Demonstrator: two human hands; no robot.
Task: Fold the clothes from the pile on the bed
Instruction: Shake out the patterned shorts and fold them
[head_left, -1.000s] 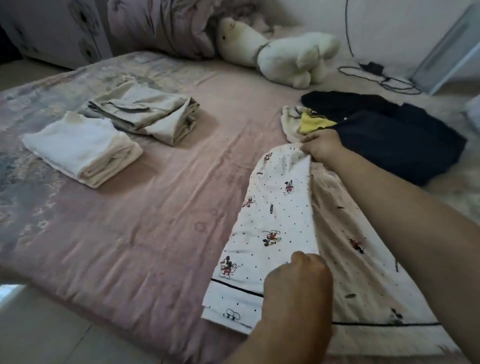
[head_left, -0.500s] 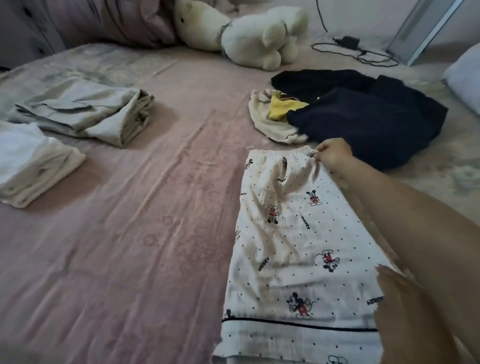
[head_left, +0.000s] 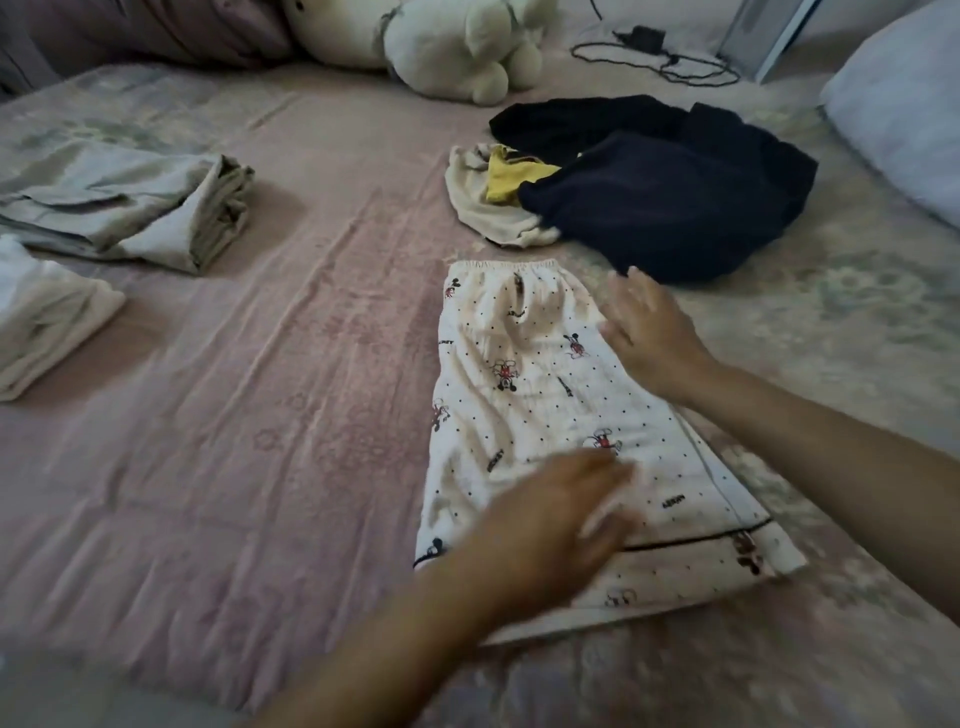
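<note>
Currently shorts (head_left: 545, 415) lie folded lengthwise on bed (head_left: 234, 415). Left hand (head_left: 550, 514) flat, fingers spread, over hem end; right hand (head_left: 649, 332) spread near waistband. Unfolded pile (head_left: 649, 192) just beyond.

The white shorts (head_left: 545, 415) are thin matt cloth, printed with dots and cartoon figures and faintly crinkled. Under them the bed (head_left: 260, 415) wears a dull pink sheet, creased and woven with a faint pattern. Just beyond the shorts, the dark garment (head_left: 675, 208) looks thick and soft. Farther beyond it, the plush toy (head_left: 457, 41) is fuzzy white pile.
</note>
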